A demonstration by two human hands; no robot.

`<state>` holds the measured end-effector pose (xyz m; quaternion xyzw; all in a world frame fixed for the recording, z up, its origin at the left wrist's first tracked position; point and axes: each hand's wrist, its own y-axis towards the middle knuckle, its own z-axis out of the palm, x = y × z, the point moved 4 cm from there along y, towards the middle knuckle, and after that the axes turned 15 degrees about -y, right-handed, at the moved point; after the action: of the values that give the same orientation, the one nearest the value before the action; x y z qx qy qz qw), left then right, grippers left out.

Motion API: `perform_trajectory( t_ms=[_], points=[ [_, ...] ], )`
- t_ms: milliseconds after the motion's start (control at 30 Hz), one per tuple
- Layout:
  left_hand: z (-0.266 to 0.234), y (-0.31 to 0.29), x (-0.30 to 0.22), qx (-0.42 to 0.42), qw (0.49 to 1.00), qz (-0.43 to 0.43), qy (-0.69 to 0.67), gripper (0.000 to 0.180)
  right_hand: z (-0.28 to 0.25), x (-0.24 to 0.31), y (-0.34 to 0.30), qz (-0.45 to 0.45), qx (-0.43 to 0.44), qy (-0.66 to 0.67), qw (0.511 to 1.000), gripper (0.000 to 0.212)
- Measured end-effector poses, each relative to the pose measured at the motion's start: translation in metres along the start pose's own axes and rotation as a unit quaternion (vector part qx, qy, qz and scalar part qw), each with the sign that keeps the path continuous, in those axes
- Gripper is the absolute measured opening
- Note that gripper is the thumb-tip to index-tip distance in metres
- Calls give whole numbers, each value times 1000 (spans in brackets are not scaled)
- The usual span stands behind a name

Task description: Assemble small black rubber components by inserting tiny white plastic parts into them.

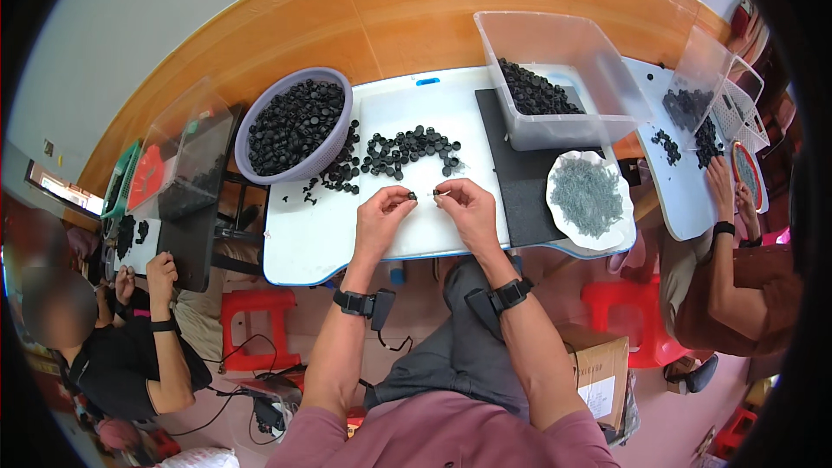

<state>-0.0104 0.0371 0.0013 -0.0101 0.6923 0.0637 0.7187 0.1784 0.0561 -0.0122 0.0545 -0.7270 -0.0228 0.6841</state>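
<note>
Near the front edge of the white table (299,238), my left hand (380,218) pinches a small round black cap (412,196) between thumb and fingertips. A short gap to its right, my right hand (471,215) is closed on another small black part (436,193). A thin pale sliver shows at those right fingertips, too small to name. Just beyond both hands lies a loose pile of black caps (407,152). More black pieces (340,173) spill beside a purple basket (338,126), which is heaped with similar caps.
On the right, a clear plastic bin (572,132) with black parts stands on a black mat (526,208). A white scalloped plate (620,230) holds thin greenish clear pieces (587,198). Co-workers sit at both sides; red stools (251,303) and a cardboard box (602,364) are below.
</note>
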Motion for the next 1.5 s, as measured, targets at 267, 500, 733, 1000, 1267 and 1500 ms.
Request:
perform_trajectory(
  t_ms=[267, 500, 733, 1000, 1267, 1500],
  points=[
    [3, -4, 5, 43, 999, -14, -5, 25, 0, 8, -4, -23, 0, -49, 999, 14],
    [6, -4, 5, 62, 997, -26, -38, 26, 0, 11, -5, -62, -9, -86, 994, 15],
    [3, -4, 7, 68, 996, -24, -48, 26, 2, 17, -6, -94, -21, -112, 989, 15],
    [5, -3, 7, 87, 995, -30, -50, 26, 0, 22, -7, -107, -13, -135, 985, 13],
    [4, -3, 8, 88, 996, -13, -30, 26, 2, 25, -8, -118, -14, -163, 979, 13],
    [6, -5, 5, 62, 998, -4, -14, 26, 4, 18, -9, -110, -24, -147, 983, 12]
  ],
)
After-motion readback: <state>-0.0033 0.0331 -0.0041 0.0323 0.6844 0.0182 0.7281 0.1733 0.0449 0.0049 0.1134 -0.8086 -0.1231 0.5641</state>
